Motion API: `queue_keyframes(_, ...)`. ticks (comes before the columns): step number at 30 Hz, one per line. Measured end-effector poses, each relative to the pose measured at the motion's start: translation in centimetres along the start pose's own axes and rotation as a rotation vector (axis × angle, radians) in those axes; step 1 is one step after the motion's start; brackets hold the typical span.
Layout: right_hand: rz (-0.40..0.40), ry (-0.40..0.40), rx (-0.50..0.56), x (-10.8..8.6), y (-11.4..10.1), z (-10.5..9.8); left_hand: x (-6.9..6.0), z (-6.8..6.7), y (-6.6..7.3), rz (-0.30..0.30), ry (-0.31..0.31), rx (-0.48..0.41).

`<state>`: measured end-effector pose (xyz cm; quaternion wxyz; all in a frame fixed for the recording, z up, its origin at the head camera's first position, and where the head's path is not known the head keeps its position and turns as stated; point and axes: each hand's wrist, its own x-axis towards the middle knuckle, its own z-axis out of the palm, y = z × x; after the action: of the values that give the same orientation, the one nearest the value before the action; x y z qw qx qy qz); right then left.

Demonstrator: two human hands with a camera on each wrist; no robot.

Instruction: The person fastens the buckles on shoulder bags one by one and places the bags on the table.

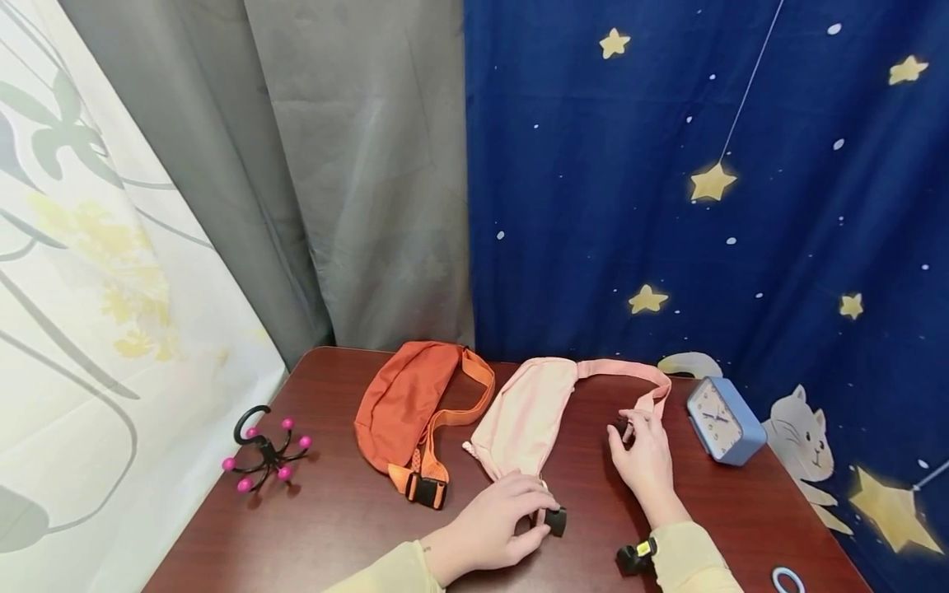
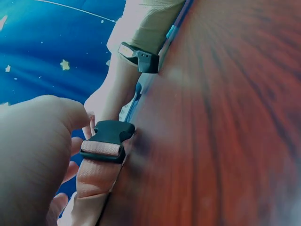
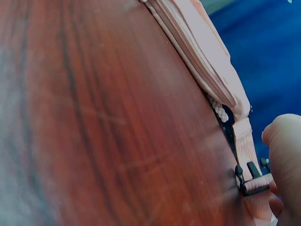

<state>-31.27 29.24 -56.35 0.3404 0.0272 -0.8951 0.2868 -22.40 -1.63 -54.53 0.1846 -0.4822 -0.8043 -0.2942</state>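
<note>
A pink waist bag [image 1: 522, 416] lies at the middle of the table, its long strap [image 1: 626, 369] curving right. My left hand [image 1: 497, 523] curls its fingers and thumb about the short strap end, at a black socket buckle [image 2: 106, 141]. The socket's open mouth shows past the fingertips. My right hand [image 1: 647, 457] holds the pronged buckle [image 3: 254, 181] at the long strap's end; its thumb and fingertips stand around it, the contact partly hidden. The two buckle halves are apart. Left of the pink bag lies an orange waist bag [image 1: 408, 403] with its buckle [image 1: 427, 492] fastened.
A blue alarm clock [image 1: 725, 420] stands right of my right hand. On the left is a black hook rack [image 1: 267, 453] with pink knobs. A light blue ring [image 1: 787, 580] lies at the near right. Curtains [image 1: 593, 206] hang behind the brown table [image 1: 334, 527].
</note>
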Motion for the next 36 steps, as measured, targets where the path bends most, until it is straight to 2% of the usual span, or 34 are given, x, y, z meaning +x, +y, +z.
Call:
queue_keyframes(3,0.038,-0.014,-0.006,-0.1,0.4,0.0,0.0,0.3,0.0,-0.032,-0.003,0.020)
queue_keyframes(11,0.113,-0.042,-0.029,-0.7,1.3,0.1,-0.3,0.9,-0.3,-0.072,0.003,0.056)
queue_keyframes(24,0.150,-0.082,-0.014,-1.1,1.2,0.1,-0.6,1.0,-0.5,-0.102,-0.025,0.053)
queue_keyframes(28,0.154,-0.075,-0.007,-1.1,1.1,0.1,-0.5,0.9,-0.5,-0.104,-0.035,0.071)
queue_keyframes(36,0.169,-0.113,-0.002,-1.0,1.2,-0.3,-0.6,1.0,-0.5,-0.104,-0.053,0.097)
